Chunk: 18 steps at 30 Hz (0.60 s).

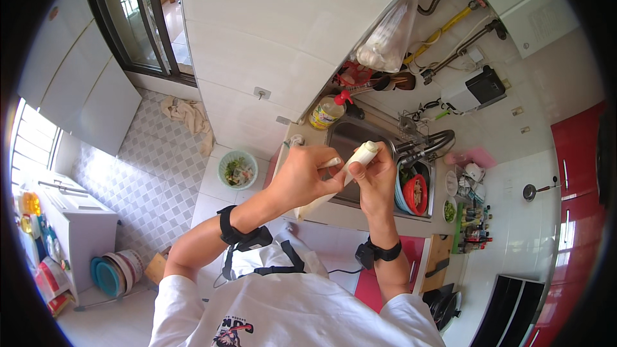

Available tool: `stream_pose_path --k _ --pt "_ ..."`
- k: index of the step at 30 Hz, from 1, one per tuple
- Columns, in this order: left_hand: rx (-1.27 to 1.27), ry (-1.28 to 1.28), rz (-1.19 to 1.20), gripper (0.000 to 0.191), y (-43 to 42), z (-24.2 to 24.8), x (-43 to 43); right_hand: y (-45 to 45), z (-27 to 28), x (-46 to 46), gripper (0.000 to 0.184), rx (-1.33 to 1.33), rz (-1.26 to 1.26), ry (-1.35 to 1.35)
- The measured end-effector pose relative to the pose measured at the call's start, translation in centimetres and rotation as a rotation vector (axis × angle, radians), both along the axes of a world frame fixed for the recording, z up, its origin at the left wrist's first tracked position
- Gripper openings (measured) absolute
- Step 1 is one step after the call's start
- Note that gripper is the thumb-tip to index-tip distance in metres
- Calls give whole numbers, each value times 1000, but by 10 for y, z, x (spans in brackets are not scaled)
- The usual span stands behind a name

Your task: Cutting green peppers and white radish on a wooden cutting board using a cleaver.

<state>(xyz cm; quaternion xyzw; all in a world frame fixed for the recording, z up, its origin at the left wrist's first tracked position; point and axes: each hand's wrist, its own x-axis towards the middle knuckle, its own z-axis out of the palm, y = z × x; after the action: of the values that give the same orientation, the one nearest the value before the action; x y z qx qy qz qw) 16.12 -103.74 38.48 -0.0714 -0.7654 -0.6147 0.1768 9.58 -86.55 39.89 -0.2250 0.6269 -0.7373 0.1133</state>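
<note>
Both my hands are raised above the front edge of the sink counter. A long pale vegetable stalk (pixel 362 155) runs diagonally through my right hand (pixel 375 185), its cut, faintly green end pointing up and away. Its tapering lower end hangs below my hands over the counter edge. In my left hand (pixel 306 173) is a short white rod-like piece (pixel 330 163), perhaps a tool handle; my fingers hide most of it. The left thumb and fingertips meet the stalk beside the right thumb. Behind my hands lies the stainless steel sink (pixel 352 135).
A red colander (pixel 421 202) with pale pieces sits in a blue basin (pixel 401 193) at the sink's right, near the faucet (pixel 434 147). A pump bottle (pixel 328 112) stands at the back left. On the floor is a bin (pixel 221 173) of vegetable scraps. A bag (pixel 385 43) hangs above.
</note>
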Motion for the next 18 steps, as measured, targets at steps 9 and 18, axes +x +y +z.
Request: stream_pose_path --k 9,18 --pt "-55 118 56 15 3 4 0 0 0 -1 43 50 53 111" --pt "-35 102 17 15 3 -4 1 4 -4 -5 42 47 116 144"
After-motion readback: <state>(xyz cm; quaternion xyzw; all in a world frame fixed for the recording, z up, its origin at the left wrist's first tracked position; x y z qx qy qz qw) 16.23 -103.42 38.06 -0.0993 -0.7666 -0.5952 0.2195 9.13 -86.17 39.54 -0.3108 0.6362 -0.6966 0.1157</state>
